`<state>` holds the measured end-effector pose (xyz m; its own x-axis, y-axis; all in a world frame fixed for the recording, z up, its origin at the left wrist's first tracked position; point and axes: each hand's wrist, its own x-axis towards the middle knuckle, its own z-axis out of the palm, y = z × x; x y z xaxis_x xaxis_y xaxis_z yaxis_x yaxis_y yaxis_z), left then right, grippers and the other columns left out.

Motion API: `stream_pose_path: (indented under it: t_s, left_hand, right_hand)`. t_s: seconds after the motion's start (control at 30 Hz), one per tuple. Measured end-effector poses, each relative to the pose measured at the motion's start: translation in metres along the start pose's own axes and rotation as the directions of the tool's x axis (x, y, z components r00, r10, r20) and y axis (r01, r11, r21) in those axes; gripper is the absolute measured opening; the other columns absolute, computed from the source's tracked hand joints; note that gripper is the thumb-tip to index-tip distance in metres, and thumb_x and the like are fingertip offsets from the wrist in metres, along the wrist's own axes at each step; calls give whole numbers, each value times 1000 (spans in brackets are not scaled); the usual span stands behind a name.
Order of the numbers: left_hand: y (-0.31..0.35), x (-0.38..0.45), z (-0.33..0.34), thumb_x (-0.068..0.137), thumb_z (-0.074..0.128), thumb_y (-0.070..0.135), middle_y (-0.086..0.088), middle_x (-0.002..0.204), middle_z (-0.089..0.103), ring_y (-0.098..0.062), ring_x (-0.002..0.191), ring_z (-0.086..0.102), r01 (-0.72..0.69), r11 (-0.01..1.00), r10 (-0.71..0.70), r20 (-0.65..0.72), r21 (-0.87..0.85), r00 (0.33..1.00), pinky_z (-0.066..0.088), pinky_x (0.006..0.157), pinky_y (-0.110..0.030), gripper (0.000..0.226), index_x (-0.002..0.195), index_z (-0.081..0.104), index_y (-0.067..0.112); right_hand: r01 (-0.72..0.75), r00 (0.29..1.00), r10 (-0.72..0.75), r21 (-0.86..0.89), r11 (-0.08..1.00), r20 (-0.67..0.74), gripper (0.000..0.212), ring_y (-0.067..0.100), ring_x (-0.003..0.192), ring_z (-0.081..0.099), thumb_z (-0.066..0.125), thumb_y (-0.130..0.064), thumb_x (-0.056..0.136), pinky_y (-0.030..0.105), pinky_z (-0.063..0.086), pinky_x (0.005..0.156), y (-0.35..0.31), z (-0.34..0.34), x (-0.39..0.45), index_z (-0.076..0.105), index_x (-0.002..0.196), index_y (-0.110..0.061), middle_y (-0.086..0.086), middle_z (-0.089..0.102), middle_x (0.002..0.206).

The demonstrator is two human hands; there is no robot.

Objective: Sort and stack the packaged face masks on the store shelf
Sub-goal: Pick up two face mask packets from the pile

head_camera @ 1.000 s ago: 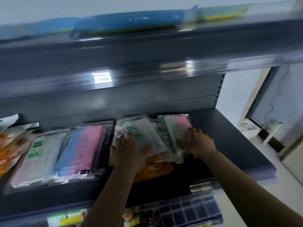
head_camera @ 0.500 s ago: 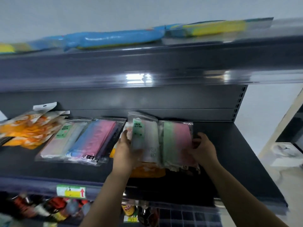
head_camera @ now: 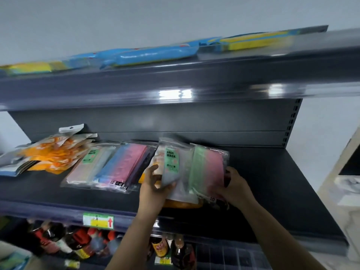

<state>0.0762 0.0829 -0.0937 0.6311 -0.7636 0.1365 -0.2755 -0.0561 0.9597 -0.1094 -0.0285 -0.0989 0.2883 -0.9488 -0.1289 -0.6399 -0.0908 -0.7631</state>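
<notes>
mask packs (head_camera: 191, 168) tilted, held between left hand (head_camera: 153, 189), right hand (head_camera: 234, 189)

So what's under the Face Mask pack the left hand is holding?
An orange pack shows beneath the Face Mask pack, near the left hand. Most of it is covered, so anything further below is hidden.

- Mask packs (head_camera: 176, 164) above the left hand (head_camera: 153, 189): clear, glossy plastic film.
- Shelf (head_camera: 272, 182) right of the right hand (head_camera: 236, 189): dark, smooth, faintly glossy metal.
</notes>
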Motion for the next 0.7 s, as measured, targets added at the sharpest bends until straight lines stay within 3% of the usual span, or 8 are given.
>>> stream_pose_path:
  t_s: [0.13,0.23,0.3,0.4,0.47,0.6,0.7]
  left_hand:
    - [-5,-8,-1,73,74,-5,1,97,63,1,79,63,-66,995,69,33,-75,997,52,62,-19,61,114,45,29]
    - [-4,-12,-2,75,70,-8,-11,102,63,-9,86,64,-73,984,83,59,-165,995,52,58,-18,60,117,47,29]
    - [1,-14,-4,77,67,-10,-11,100,64,-6,83,66,-70,972,91,83,-224,992,52,58,-17,60,124,45,22]
    - [8,-18,-7,79,64,-12,2,90,70,-2,81,68,-66,954,104,117,-292,988,53,61,-18,61,129,43,17]
    - [12,-21,-9,80,63,-11,8,87,72,-6,83,69,-48,939,102,144,-340,984,55,63,-22,62,131,43,18]
    - [20,-25,-9,81,62,-11,5,91,72,-9,86,70,-33,920,109,174,-390,979,56,65,-23,63,133,41,19]
    - [23,-26,-5,81,62,-9,3,92,73,-12,87,70,-20,911,102,179,-412,979,57,69,-27,64,133,41,22]
  right_hand:
    - [-41,999,42,-28,999,20,90,34,119,49,76,-54,58,44,45,97,-9,4,-11,41,133,-18,6,57,125]
    - [-65,997,62,77,995,41,112,30,119,51,67,-72,35,46,44,99,-9,8,-14,41,133,-23,2,57,125]
    - [-85,996,78,187,979,45,115,27,114,55,67,-75,29,47,46,98,-1,12,-11,42,131,-27,1,59,124]
    - [-120,993,109,280,952,52,113,26,111,57,73,-70,32,44,48,97,-3,12,-14,40,132,-30,1,56,124]
    - [-119,992,101,341,933,69,102,24,111,56,80,-61,44,40,47,97,-6,11,-19,41,133,-28,1,54,125]
    - [-62,996,16,583,810,83,47,13,94,60,81,-24,70,19,50,75,-12,9,-26,54,109,-27,2,61,111]
    - [-53,995,-22,685,726,100,52,17,103,58,75,-17,76,21,48,76,-11,9,-28,51,122,-23,1,56,117]
